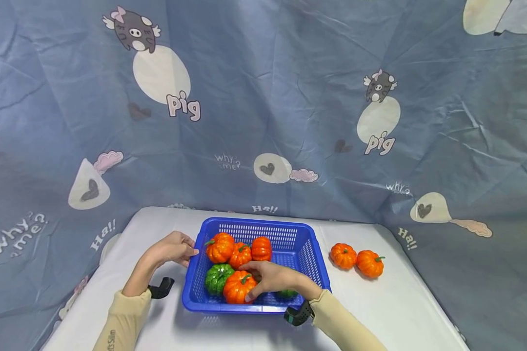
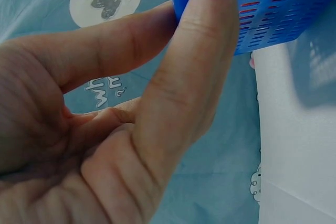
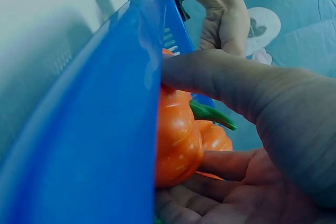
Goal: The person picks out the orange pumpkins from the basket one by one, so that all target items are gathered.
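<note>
A blue plastic basket point(image 1: 221, 307) with slotted walls holds several small pumpkins. My left hand point(image 1: 174, 248) pinches the basket's left rim between thumb and fingers, seen close up in the left wrist view. Inside the basket, my right hand point(image 1: 275, 277) grips the front orange pumpkin point(image 1: 235, 288), thumb on the near side and fingers on the far side. Its green stem point(image 3: 212, 114) shows in the right wrist view, where the basket wall hides part of the pumpkin. A green pumpkin point(image 1: 217, 278) sits just left of it. Behind lie orange pumpkins point(image 1: 221, 247), and another green one point(image 1: 287, 294) is partly under my right wrist.
Two orange pumpkins point(image 1: 343, 256) lie side by side on the white table point(image 1: 369, 312), right of the basket. A blue printed cloth point(image 1: 254, 122) hangs behind the table and along its sides.
</note>
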A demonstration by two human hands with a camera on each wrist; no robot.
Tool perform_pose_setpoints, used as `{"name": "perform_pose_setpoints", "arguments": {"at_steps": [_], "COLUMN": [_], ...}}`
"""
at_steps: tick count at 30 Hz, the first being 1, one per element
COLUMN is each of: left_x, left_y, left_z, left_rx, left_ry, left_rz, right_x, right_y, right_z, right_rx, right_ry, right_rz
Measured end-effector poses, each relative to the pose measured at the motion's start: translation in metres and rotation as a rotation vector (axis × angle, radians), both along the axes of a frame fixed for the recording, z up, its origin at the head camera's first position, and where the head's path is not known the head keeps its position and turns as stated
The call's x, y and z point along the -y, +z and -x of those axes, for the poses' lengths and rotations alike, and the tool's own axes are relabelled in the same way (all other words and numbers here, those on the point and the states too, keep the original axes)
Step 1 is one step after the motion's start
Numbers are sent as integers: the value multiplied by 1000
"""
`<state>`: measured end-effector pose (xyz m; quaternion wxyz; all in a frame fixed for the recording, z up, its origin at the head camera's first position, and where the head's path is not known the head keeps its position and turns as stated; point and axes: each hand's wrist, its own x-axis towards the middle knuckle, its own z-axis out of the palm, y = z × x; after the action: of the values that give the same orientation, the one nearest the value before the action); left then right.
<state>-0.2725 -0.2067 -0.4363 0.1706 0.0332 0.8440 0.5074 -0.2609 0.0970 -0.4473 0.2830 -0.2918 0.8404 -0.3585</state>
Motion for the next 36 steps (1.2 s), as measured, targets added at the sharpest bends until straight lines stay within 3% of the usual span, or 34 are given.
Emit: {"name": "perform_pose_setpoints", "arguments": {"at_steps": [9, 19, 23, 28, 32, 36], "left_x": [-2, -2, -2, -3, -3, -3], "left_y": [2, 1, 1, 0, 2, 3], "left_z": [-1, 0, 0, -1, -1, -1], "left_rx": [18, 23, 25, 24, 17, 19], "left_ry": [21, 46, 45, 44, 37, 36], "left_rz": [7, 22, 20, 14, 19, 28], "right_x": [-7, -52, -90, -148, -190, -220], "right_y": [4, 29, 40, 44, 37, 25], "right_z": [-2, 1, 1, 1, -1, -1], "right_rx": [-52, -40, -58, -114, -195, -239], "right_ry": [-29, -166, -278, -508, -691, -803], "right_rz": [-17, 77, 139, 164, 89, -10]}}
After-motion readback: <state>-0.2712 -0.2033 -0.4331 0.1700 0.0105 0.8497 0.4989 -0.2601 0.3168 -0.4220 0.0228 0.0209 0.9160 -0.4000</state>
